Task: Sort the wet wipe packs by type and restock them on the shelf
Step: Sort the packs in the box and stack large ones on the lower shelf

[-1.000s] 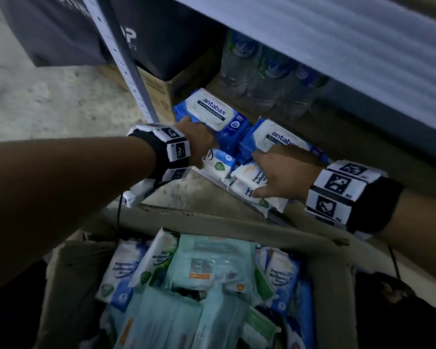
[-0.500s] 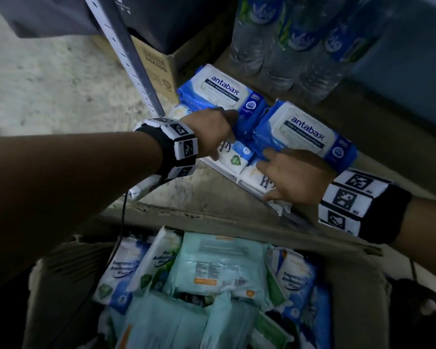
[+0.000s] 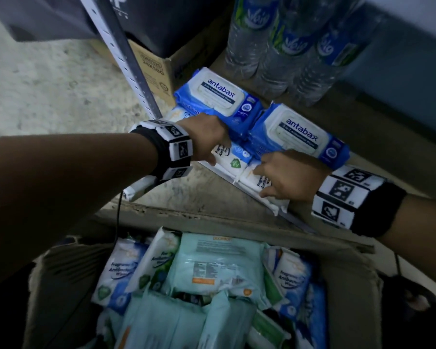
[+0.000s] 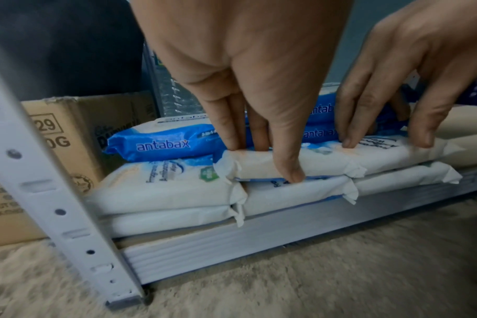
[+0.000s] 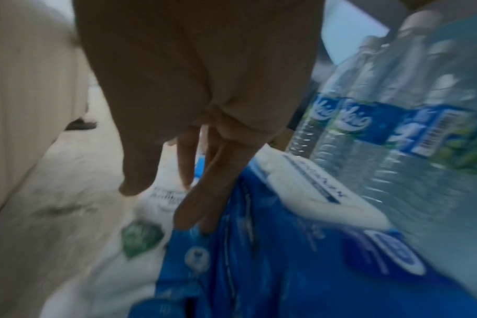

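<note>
Shelf [image 4: 232,243] is partly stocked: blue antabax packs [image 3: 222,94] at the back, white antibacterial wipe packs [image 4: 327,163] two-high along the front edge. Left hand [image 3: 207,137] and right hand [image 3: 290,175] press those white packs with straight fingers, gripping nothing. The cardboard box [image 3: 350,285] below holds loads more mixed packs — I'd say plenty left.

clear water bottles [image 3: 282,44] with blue labels stand close together, upright, at the back. to their left a brown carton [image 3: 156,69] with black print sits on the floor [image 3: 48,91], a dark box [image 3: 166,23] resting on top. the floor is pale, rough and speckled.
</note>
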The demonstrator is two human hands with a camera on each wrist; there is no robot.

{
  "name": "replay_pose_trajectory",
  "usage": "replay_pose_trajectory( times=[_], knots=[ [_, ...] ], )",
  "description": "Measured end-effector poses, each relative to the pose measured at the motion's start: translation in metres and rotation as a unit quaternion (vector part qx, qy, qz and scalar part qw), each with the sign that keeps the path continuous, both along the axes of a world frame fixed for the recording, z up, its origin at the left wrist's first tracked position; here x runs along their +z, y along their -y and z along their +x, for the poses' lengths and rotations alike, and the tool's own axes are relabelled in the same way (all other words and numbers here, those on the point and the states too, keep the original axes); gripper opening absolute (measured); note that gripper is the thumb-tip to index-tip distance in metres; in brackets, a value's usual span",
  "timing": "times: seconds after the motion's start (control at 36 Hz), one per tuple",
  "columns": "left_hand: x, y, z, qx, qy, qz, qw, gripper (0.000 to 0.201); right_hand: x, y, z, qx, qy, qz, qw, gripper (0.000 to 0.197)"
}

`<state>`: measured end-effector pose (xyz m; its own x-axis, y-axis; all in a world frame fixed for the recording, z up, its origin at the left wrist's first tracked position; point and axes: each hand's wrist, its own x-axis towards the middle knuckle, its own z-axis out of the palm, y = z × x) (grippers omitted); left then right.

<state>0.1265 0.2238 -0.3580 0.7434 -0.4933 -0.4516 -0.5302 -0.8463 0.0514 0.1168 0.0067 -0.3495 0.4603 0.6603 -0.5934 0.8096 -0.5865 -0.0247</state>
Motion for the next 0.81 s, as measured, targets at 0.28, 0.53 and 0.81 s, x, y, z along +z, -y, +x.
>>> replay_pose_trajectory(
  times=[0.28,0.53,0.81],
  knots=[
    [0.065,-0.012,-0.022,0.076,0.038,0.013,0.996,0.042,0.050,0.009,-0.014,-0.125,-0.019,0.020,0.992,0.030],
    [0.123,-0.017,-0.084,0.137,0.069,-0.002,0.988,0.042,0.092,0.031,-0.065,-0.187,0.024,0.030,0.982,0.025],
    [0.158,-0.034,-0.191,0.205,0.050,-0.002,0.978,0.052,0.120,0.069,-0.167,-0.295,0.015,0.087,0.951,0.049]
  ],
)
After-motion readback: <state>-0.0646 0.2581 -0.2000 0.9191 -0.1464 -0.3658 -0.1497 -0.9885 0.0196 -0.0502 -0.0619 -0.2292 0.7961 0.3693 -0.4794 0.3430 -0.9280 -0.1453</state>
